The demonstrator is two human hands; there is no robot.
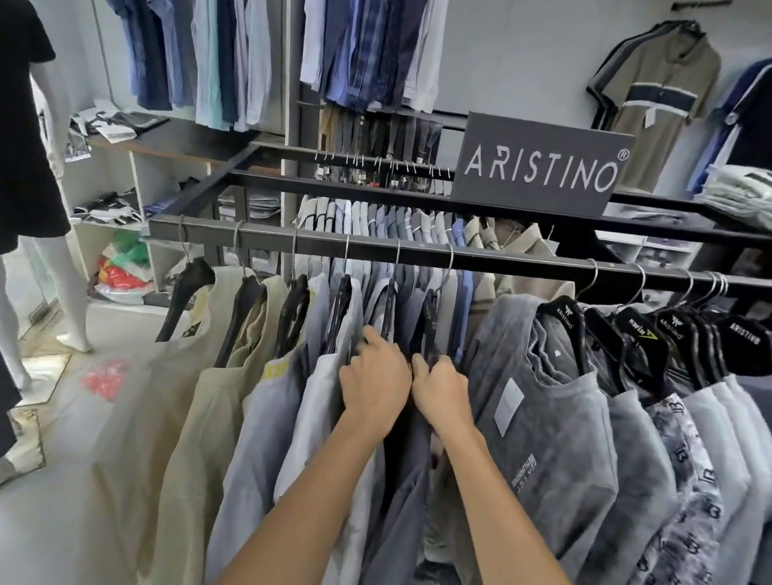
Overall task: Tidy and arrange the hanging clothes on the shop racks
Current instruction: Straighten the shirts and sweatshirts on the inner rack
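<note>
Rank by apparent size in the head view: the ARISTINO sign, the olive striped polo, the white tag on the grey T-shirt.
1. ARISTINO sign and olive striped polo: look alike in size, and the polo hangs farther back, so unranked.
2. White tag: clearly smallest.

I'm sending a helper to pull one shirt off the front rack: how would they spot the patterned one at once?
Start at the ARISTINO sign and drop to the front rail just below it. Follow that rail right, past the two hands and the grey tee with the white tag. The patterned shirt hangs among plain grey tees: it alone carries a dense dark print of letters all over.
</note>
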